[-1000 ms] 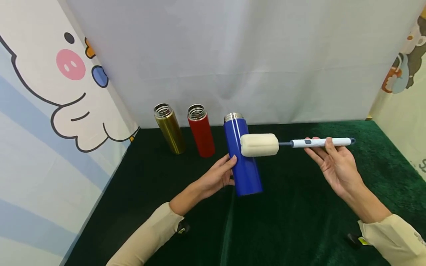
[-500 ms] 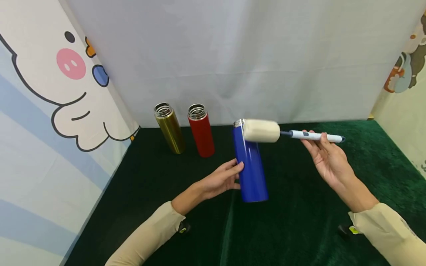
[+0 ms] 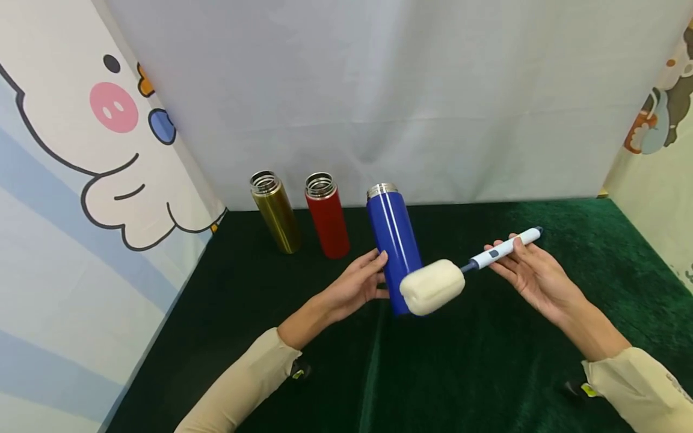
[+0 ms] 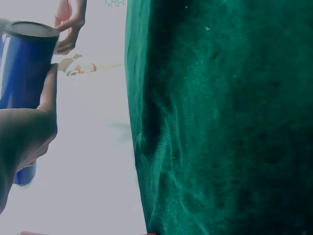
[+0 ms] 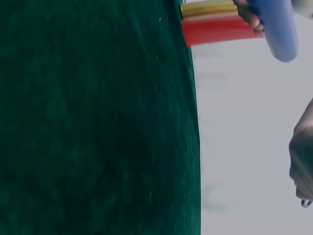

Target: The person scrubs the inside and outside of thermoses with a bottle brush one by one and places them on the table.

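My left hand (image 3: pixel 354 285) grips a blue thermos bottle (image 3: pixel 394 234) round its lower half, thumb across the front. The bottle leans a little, its bare steel neck at the top with no lid on it. In the left wrist view the same blue bottle (image 4: pixel 27 68) shows its dark base. My right hand (image 3: pixel 536 276) pinches the white handle of a bottle brush (image 3: pixel 500 249) between thumb and fingers. The brush's cream sponge head (image 3: pixel 433 287) points down to the left and overlaps the bottle's lower end in the head view.
A gold bottle (image 3: pixel 277 213) and a red bottle (image 3: pixel 328 216) stand uncapped at the back left of the dark green cloth (image 3: pixel 476 361). Behind them hangs a white curtain (image 3: pixel 411 90). Printed cartoon sheets flank both sides.
The brush head rose along the blue bottle towards its neck, then swung down to its lower end, the handle tilting. The bottle shifted right and down, then back.
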`<state>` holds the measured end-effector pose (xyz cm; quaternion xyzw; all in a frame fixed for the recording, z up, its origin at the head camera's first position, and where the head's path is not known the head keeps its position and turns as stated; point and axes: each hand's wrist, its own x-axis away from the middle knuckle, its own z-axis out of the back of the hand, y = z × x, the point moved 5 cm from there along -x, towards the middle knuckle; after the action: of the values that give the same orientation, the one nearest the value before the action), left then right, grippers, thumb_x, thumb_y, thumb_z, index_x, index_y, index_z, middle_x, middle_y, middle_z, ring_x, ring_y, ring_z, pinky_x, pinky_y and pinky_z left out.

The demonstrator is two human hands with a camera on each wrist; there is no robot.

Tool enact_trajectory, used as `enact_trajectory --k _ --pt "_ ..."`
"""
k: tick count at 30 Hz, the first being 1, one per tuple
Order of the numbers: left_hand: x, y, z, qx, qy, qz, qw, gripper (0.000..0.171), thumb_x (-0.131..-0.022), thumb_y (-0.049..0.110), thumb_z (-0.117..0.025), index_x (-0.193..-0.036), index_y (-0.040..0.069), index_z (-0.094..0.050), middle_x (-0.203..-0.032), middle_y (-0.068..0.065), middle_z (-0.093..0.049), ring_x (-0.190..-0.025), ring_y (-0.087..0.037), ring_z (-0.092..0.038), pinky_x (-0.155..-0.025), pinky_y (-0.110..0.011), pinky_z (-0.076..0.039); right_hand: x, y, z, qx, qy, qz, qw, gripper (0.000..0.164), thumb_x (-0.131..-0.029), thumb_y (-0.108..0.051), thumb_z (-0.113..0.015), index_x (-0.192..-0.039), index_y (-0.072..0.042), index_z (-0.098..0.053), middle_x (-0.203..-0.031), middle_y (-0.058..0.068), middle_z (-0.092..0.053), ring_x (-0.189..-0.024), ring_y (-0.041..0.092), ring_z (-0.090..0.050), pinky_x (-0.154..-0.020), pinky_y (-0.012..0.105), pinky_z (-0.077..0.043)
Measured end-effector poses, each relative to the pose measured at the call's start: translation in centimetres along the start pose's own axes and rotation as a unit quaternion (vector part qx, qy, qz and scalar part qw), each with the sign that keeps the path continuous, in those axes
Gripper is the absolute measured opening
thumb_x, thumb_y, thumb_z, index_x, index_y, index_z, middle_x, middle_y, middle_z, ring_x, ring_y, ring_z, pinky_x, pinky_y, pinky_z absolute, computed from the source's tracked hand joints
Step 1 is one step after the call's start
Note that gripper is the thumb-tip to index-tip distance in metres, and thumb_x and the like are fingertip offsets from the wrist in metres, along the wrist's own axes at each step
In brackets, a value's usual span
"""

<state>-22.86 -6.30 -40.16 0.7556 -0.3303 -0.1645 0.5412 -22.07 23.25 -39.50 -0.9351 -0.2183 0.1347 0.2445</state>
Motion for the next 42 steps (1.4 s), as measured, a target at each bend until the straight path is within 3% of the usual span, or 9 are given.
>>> enact_trajectory --k 4,9,17,20,24,28,32,37,42 --pt "-0.1 0.1 -0.1 0.026 0.001 0.002 0.9997 0.053 -0.112 0.036 -0.029 -0.160 0.012 -0.022 -0.143 -0.010 -0.052 -0.119 -0.017 -0.062 -0.105 -0.044 -0.052 0.1 -0.4 0.2 0.013 -0.032 -0.016 0.999 0.033 -0.112 -0.011 -0.022 -0.125 -0.002 -0.051 -0.126 0.016 -0.064 -0.126 0.027 -0.065 -0.106 0.038 -0.052" --pt "-0.3 -0.3 -0.6 0.031 -0.015 0.015 0.9993 0.055 -0.112 0.038 -0.031 -0.160 0.013 -0.021 -0.147 -0.012 -0.050 -0.121 -0.017 -0.061 -0.108 -0.048 -0.051 -0.4 -0.7 0.5 0.017 -0.013 -0.020 1.000 0.030 -0.112 -0.011 -0.024 -0.126 -0.004 -0.050 -0.125 0.016 -0.065 -0.124 0.027 -0.066 -0.104 0.036 -0.054" --pt "-0.3 -1.3 -1.4 -0.043 -0.057 0.042 0.9966 0.053 -0.112 0.030 -0.030 -0.162 0.014 -0.019 -0.162 -0.024 -0.034 -0.132 -0.024 -0.054 -0.111 -0.052 -0.047 -1.7 -1.4 0.4 -0.148 0.038 0.039 0.987 0.023 -0.109 -0.010 -0.039 -0.122 0.004 -0.051 -0.127 0.025 -0.063 -0.126 0.035 -0.065 -0.111 0.041 -0.048" --pt "-0.2 -1.3 -1.2 -0.049 -0.049 0.038 0.9969 0.054 -0.112 0.032 -0.031 -0.161 0.013 -0.021 -0.161 -0.024 -0.036 -0.131 -0.022 -0.056 -0.111 -0.049 -0.047 -1.3 -1.3 0.6 -0.120 0.027 0.025 0.992 0.026 -0.111 -0.012 -0.034 -0.121 0.003 -0.052 -0.126 0.023 -0.063 -0.126 0.033 -0.064 -0.110 0.040 -0.048" --pt "-0.3 -0.7 -0.6 -0.010 -0.027 0.021 0.9994 0.054 -0.112 0.036 -0.032 -0.160 0.013 -0.025 -0.152 -0.017 -0.049 -0.122 -0.016 -0.062 -0.105 -0.042 -0.052 -0.5 -0.8 0.9 -0.061 -0.006 -0.007 0.998 0.033 -0.112 -0.013 -0.025 -0.120 0.002 -0.053 -0.126 0.020 -0.065 -0.128 0.030 -0.064 -0.110 0.038 -0.049" --pt "-0.3 0.0 -0.3 0.048 -0.026 0.005 0.9985 0.057 -0.111 0.039 -0.036 -0.159 0.011 -0.024 -0.137 -0.004 -0.058 -0.117 -0.015 -0.064 -0.096 -0.036 -0.057 0.1 -0.5 1.0 -0.039 -0.048 -0.036 0.997 0.039 -0.112 -0.014 -0.018 -0.124 0.000 -0.053 -0.129 0.018 -0.063 -0.130 0.028 -0.062 -0.110 0.036 -0.048" --pt "-0.3 0.2 -0.4 0.070 -0.034 0.002 0.9969 0.070 -0.106 0.047 -0.050 -0.160 0.014 -0.019 -0.139 -0.004 -0.055 -0.119 -0.016 -0.064 -0.096 -0.036 -0.056 0.0 -0.5 0.9 -0.040 -0.080 -0.049 0.995 0.044 -0.112 -0.015 -0.012 -0.128 0.000 -0.051 -0.131 0.018 -0.060 -0.131 0.028 -0.061 -0.111 0.035 -0.048" --pt "-0.3 -0.3 -1.0 0.032 -0.045 0.021 0.9983 0.086 -0.096 0.054 -0.065 -0.161 0.020 -0.019 -0.159 -0.017 -0.040 -0.131 -0.023 -0.056 -0.109 -0.049 -0.049 -0.9 -0.6 0.7 -0.066 -0.053 -0.036 0.996 0.039 -0.112 -0.014 -0.018 -0.125 0.002 -0.051 -0.130 0.019 -0.060 -0.130 0.029 -0.061 -0.112 0.036 -0.047" --pt "-0.1 -1.0 -1.9 -0.044 -0.073 0.040 0.9955 0.079 -0.102 0.047 -0.059 -0.162 0.015 -0.018 -0.163 -0.022 -0.032 -0.143 -0.035 -0.046 -0.115 -0.059 -0.042 -1.4 -1.1 0.9 -0.174 0.015 0.006 0.985 0.025 -0.110 -0.013 -0.035 -0.122 0.004 -0.050 -0.131 0.025 -0.061 -0.128 0.036 -0.062 -0.112 0.040 -0.046"
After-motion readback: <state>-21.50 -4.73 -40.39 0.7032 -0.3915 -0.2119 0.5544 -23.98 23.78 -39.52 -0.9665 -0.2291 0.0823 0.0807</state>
